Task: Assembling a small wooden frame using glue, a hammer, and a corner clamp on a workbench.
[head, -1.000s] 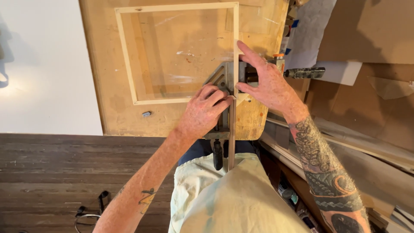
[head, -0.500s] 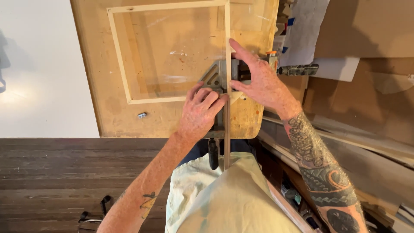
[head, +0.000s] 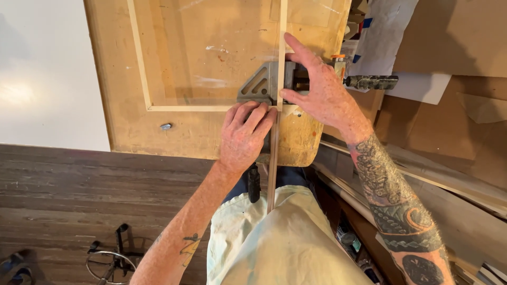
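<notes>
A grey metal corner clamp (head: 262,83) sits near the front edge of a wooden workbench (head: 127,126). A thin wooden strip (head: 280,63) runs through it and sticks out past the bench toward me. A second strip (head: 185,108) meets it at a right angle, forming a frame corner. My left hand (head: 244,134) presses down on the corner just in front of the clamp. My right hand (head: 317,89) rests on the clamp's right side, thumb and fingers around the long strip and the clamp jaw. A dark screw handle (head: 372,82) points right.
A small metal piece (head: 166,126) lies on the bench at the left. Dark plank floor (head: 79,195) lies below. Cardboard and wood boards (head: 454,116) lean at the right. A wire object (head: 108,258) sits on the floor at bottom left.
The view has shifted downward and closer. My left hand has slid slightly forward over the frame corner, and my right hand stays on the clamp.
</notes>
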